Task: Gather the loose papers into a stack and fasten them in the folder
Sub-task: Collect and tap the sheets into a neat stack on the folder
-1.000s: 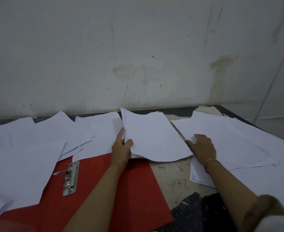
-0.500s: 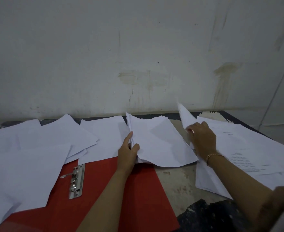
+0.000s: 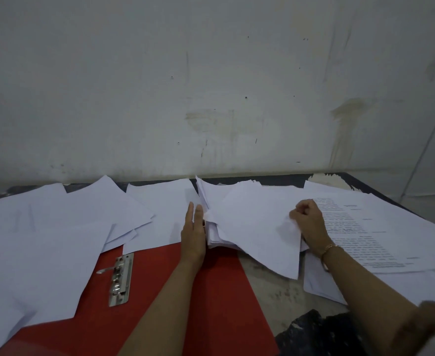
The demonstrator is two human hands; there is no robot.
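leftward, loose sheets [image 3: 44, 253] overlap the red folder [image 3: 219, 304] edge.

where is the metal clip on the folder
In the head view the metal clip lies on the red folder, lower left of centre, between the loose sheets on the left and the left forearm.

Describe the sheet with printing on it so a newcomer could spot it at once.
Start at the dark table against the stained white wall and look to its right side. Just right of the right hand lies a flat white paper sheet on other sheets. It alone shows lines of dark printed text; its neighbours show blank faces.
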